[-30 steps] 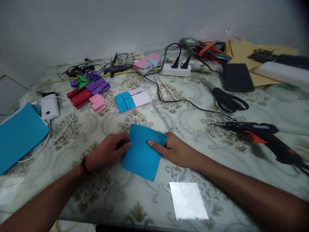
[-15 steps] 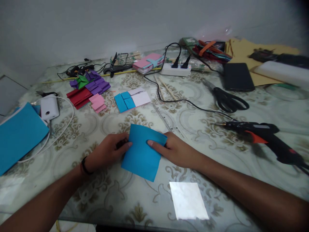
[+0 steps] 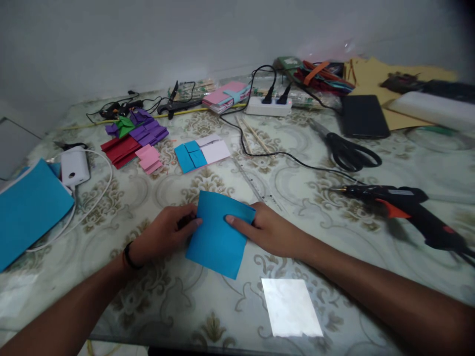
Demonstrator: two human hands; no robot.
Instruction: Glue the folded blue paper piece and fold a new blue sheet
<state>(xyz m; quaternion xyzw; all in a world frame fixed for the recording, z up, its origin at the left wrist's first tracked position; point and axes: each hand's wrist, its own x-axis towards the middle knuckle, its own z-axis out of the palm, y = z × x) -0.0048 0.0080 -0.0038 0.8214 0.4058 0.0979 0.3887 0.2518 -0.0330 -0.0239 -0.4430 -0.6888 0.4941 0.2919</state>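
Note:
A slightly curved piece of blue paper (image 3: 217,240) is held above the patterned tabletop, near the middle of the view. My left hand (image 3: 172,228) pinches its left edge, the thumb on the front and the fingers mostly hidden behind. On the other side, my right hand (image 3: 269,228) grips the paper's right edge, its thumb lying across the front. Beyond the paper lies a flat card (image 3: 218,152) with blue folded pieces on its left part and a pale right part. A clear ruler (image 3: 248,178) rests just behind my right hand.
Black scissors (image 3: 351,151) and a hot glue gun (image 3: 415,207) lie on the right. Blue sheets (image 3: 31,212) and a white device (image 3: 75,165) with a cable are on the left. Folded red paper (image 3: 120,150) and a power strip (image 3: 269,106) sit farther back.

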